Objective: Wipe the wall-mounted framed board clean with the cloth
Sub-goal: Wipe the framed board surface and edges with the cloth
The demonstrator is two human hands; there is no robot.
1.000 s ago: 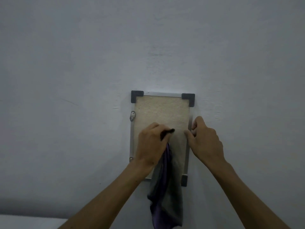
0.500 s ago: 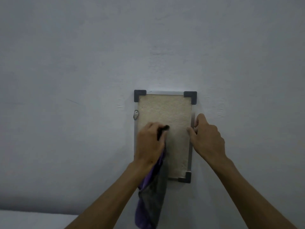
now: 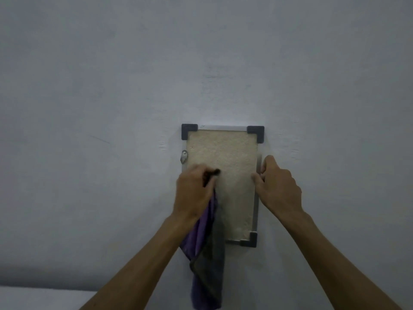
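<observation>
1. The board [image 3: 223, 166] hangs on the grey wall [image 3: 111, 86], right in front of me. It has a silver frame with dark corner bits, and a rough, sandy middle.

2. My left hand [image 3: 194, 193] is squeezed shut around the cloth [image 3: 207, 253]. I press the bunched top of it on the left side of the board, about halfway up. The rest of the cloth, purple and grey, hangs down past the bottom of the board.

3. My right hand [image 3: 277, 189] is closed on the right edge of the frame. My thumb is on the front and my fingers curl around the side. It holds the board steady.

4. Here is what changes. A moment ago my left hand is nearer the middle of the board. Now it is over by the left edge, and the hanging cloth swings left with it.

5. Because of that, the bottom right corner bit [image 3: 249, 240] shows again. The cloth covers it a second ago.

6. My right hand stays in the same spot on the frame.

7. I think this means I am rubbing from side to side across the middle. The top part of the board looks like it needs wiping next, and the bottom does too.
</observation>
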